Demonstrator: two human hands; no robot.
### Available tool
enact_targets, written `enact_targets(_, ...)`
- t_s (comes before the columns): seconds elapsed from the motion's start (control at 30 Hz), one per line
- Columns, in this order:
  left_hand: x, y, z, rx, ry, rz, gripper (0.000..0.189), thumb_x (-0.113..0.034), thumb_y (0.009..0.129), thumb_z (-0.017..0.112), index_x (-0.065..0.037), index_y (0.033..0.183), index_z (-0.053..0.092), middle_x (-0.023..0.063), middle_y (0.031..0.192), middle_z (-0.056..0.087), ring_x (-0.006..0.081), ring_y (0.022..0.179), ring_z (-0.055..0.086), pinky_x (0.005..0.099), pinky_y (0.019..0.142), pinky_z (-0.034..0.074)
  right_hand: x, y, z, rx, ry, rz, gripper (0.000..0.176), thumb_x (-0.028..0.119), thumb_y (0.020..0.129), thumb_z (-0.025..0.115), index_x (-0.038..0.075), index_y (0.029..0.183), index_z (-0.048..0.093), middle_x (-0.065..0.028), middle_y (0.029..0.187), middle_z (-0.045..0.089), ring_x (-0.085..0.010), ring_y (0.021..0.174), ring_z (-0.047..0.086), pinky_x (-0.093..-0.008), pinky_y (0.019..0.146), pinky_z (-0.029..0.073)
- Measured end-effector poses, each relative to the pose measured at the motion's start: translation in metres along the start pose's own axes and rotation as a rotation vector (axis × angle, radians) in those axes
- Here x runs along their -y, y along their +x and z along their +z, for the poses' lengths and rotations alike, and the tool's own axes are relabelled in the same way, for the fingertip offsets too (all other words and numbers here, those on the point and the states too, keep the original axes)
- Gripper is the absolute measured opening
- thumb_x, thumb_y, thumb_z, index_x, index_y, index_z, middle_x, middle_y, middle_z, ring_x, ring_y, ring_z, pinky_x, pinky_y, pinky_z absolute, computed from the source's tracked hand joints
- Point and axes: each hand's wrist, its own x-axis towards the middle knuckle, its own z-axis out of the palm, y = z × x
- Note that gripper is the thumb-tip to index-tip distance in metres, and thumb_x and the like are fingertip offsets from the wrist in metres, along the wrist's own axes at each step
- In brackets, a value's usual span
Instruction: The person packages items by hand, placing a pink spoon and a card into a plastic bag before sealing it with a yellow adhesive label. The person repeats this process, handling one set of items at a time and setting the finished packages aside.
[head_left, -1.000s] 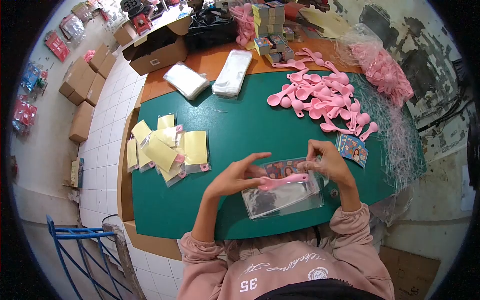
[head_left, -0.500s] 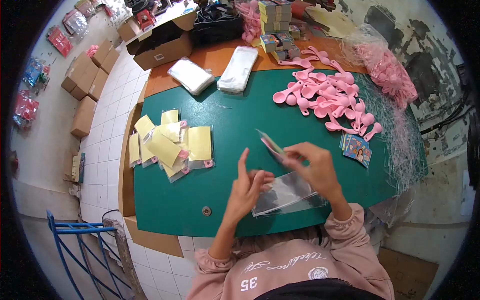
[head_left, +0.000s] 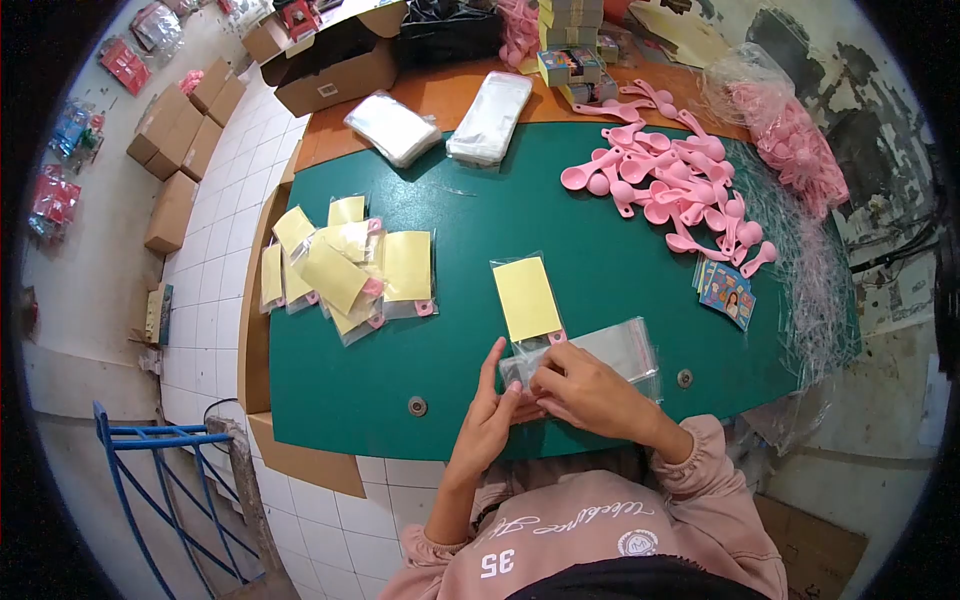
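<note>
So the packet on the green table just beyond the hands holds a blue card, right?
No: the head view shows a yellow card, not blue. The packet does lie on the green table just beyond the left hand and right hand.

The surface (head_left: pixel 470 210) is dark green, with an orange-brown strip at its far edge. The spoons (head_left: pixel 665 185) at far right are pale pink. The middle packet (head_left: pixel 527 298) and the left pile (head_left: pixel 340 270) are plain yellow. The clear bags (head_left: pixel 610 348) shine grey. The cards (head_left: pixel 727 290) carry bright cartoon prints.
</note>
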Motion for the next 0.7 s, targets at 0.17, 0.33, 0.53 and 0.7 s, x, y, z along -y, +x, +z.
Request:
enact_targets(0.17,0.003,0.0,0.004,-0.041,0.115,0.084,0.051,-0.014,0.094,0.037,-0.009,0.139,0.014,0.0136,0.09,0.059,0.0139,0.081,0.059,0.028,0.075,0.05,0.003,0.002,0.004,-0.005,-0.031,0.025,0.02,0.01,0.072,0.064,0.003,0.084,0.05,-0.0123,0.083,0.047,-0.0298,0.081,0.05,-0.039,0.074,0.042)
enact_targets(0.33,-0.006,-0.004,0.01,-0.08,0.301,0.07,0.052,-0.009,0.094,0.035,-0.01,0.14,0.012,0.0093,0.092,0.055,0.0119,0.079,0.056,0.0258,0.07,0.05,0.006,0.001,0.008,0.024,0.01,0.186,0.017,0.01,0.072,0.062,0.003,0.083,0.051,-0.0121,0.083,0.048,-0.0308,0.079,0.05,-0.0396,0.071,0.041)
enact_targets(0.53,0.001,0.006,0.006,-0.177,0.15,0.095,0.067,0.001,0.084,0.048,-0.01,0.14,0.013,0.001,0.064,0.055,0.0053,0.058,0.05,0.0194,0.052,0.041,0.014,-0.001,0.014,-0.022,-0.128,0.039,0.015,0.012,0.074,0.059,0.002,0.083,0.053,-0.0119,0.083,0.05,-0.0288,0.081,0.052,-0.0374,0.071,0.039)
enact_targets(0.7,-0.003,0.009,0.005,-0.203,0.156,0.09,0.068,0.004,0.084,0.047,-0.011,0.14,0.011,0.0034,0.069,0.058,0.0066,0.061,0.053,0.0199,0.055,0.044,0.008,-0.011,-0.014,0.073,0.11,-0.07,0.014,0.014,0.075,0.06,0.004,0.082,0.052,-0.01,0.083,0.049,-0.0274,0.08,0.05,-0.0369,0.071,0.038)
